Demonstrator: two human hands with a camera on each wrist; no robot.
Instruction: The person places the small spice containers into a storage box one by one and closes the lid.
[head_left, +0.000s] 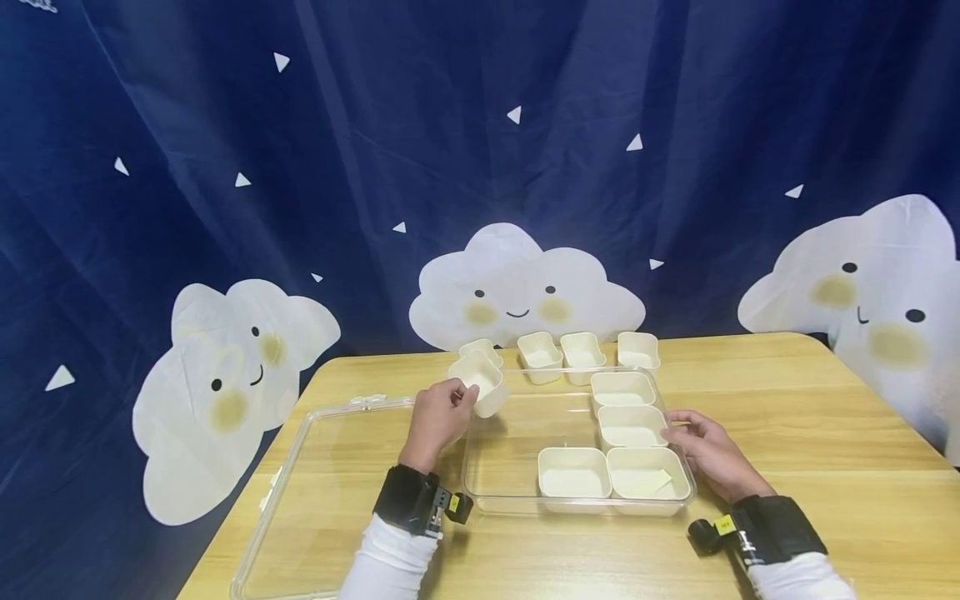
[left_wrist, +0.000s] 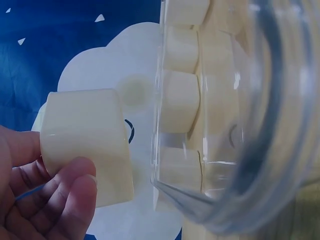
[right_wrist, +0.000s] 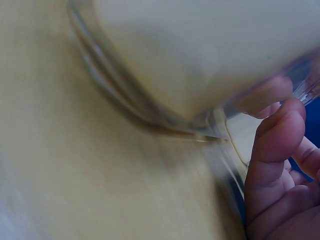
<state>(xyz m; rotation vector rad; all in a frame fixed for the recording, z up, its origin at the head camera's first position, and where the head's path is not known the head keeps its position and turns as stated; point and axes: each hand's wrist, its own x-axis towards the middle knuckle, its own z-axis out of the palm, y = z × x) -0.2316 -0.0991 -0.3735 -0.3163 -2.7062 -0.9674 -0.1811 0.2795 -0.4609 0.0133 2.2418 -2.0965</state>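
clear tray (head_left: 495, 467) on the table (head_left: 825, 417), its right rim touched by the right hand (head_left: 708, 454), fingers relaxed. left hand (head_left: 438, 417) pinches a cream cup (head_left: 480, 383), tilted, at its 1 o'clock, over the tray's far-left corner.

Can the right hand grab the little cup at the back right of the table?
Probably yes. The right hand rests at the clear tray's right edge, and that cup stands just behind the tray with bare table beside it. Nothing blocks the way.
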